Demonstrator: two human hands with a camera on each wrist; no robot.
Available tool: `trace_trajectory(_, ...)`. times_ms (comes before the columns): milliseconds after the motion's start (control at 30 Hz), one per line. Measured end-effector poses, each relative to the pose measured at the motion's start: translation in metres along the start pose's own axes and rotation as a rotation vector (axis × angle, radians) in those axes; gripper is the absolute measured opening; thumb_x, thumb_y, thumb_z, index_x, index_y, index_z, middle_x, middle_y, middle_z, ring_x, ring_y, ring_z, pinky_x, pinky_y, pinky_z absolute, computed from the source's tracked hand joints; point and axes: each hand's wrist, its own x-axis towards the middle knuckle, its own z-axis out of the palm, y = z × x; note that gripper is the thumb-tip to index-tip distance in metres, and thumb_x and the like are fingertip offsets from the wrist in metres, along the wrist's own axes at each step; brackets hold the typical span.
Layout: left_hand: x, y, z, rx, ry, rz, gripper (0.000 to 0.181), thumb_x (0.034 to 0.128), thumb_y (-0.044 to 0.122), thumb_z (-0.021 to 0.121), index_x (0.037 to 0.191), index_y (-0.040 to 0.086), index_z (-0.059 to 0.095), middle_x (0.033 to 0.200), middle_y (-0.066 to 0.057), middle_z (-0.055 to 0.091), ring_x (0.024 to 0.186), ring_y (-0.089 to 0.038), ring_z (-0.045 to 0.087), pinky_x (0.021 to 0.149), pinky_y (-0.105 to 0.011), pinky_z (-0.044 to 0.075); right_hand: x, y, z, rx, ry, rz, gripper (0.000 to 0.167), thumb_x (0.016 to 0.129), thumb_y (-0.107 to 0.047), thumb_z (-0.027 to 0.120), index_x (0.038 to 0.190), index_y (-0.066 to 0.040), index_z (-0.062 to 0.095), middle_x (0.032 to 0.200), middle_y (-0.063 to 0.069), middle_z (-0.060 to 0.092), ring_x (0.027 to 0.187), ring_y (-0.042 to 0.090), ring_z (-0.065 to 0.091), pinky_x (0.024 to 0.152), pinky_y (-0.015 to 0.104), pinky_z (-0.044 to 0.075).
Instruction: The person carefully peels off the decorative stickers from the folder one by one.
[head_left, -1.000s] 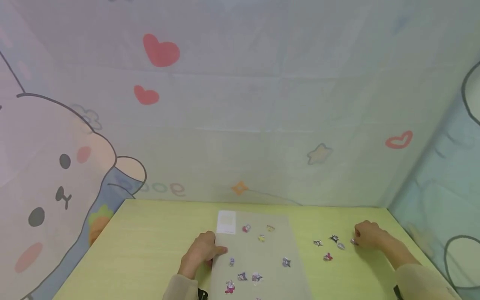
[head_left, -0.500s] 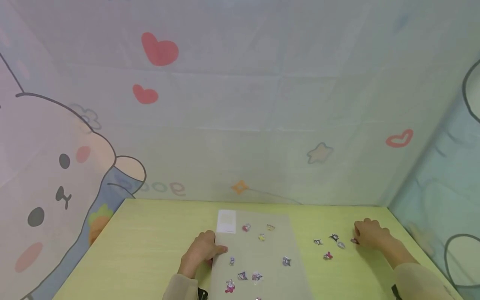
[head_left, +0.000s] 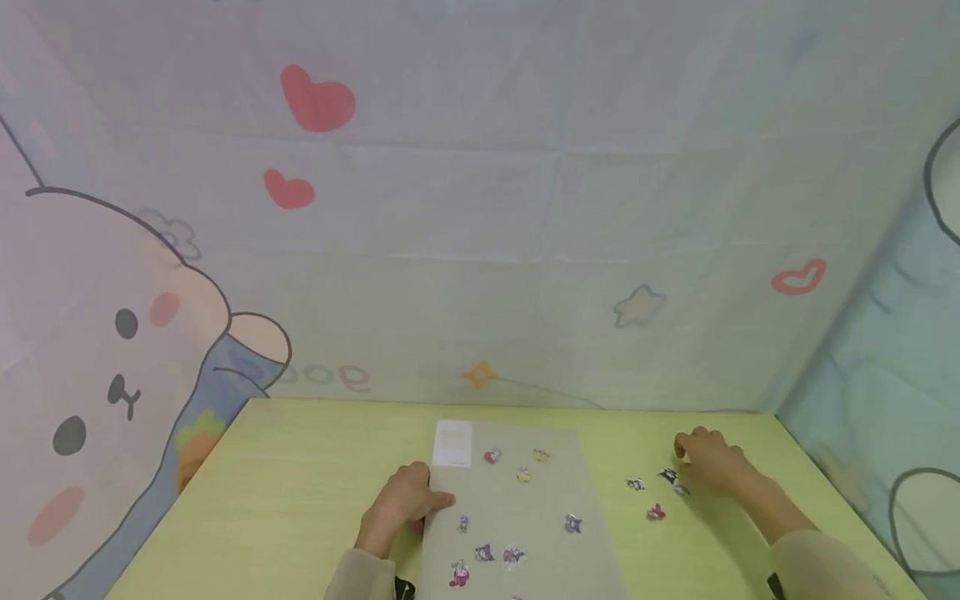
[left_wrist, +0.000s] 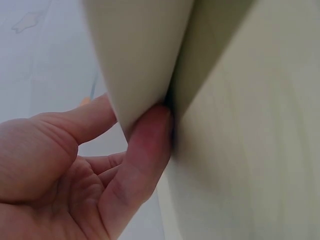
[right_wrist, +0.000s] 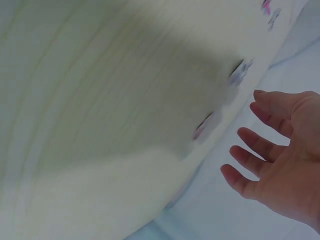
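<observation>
In the head view, my left hand grips the left edge of a flat beige board, thumb on top. The left wrist view shows the board's edge between thumb and finger. My right hand hovers at the right by several small cartoon stickers, among them a black-and-white one, a pale one and a red one. Its fingers are spread and hold nothing in the right wrist view. A pinkish sticker lies on the table below that hand.
Several cartoon stickers lie on the board, such as a purple one and a red one. A white square paper is at its far left corner. The yellow table meets a printed curtain behind.
My right hand has moved left and slightly away from me, off the pinkish sticker at the far right, toward the other stickers. The left hand stays on the board's edge.
</observation>
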Motion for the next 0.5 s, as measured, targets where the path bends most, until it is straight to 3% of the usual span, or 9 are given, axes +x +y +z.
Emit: trace_trajectory(500,0.001,-0.003,0.001,-0.021,-0.002,0.007,0.028,0.0864,0.015,0.075,0.093,-0.007,0.059,0.072,-0.011,0.062,0.053,-0.022,0.063,0.052,-0.034,0.052,0.002,-0.097,0.018,0.003,0.014,-0.228,0.011,0.087,-0.008,0.072,0.094,-0.011,0.065,0.108,0.01,0.057,0.1,0.035,0.053,0.073,0.058,0.047)
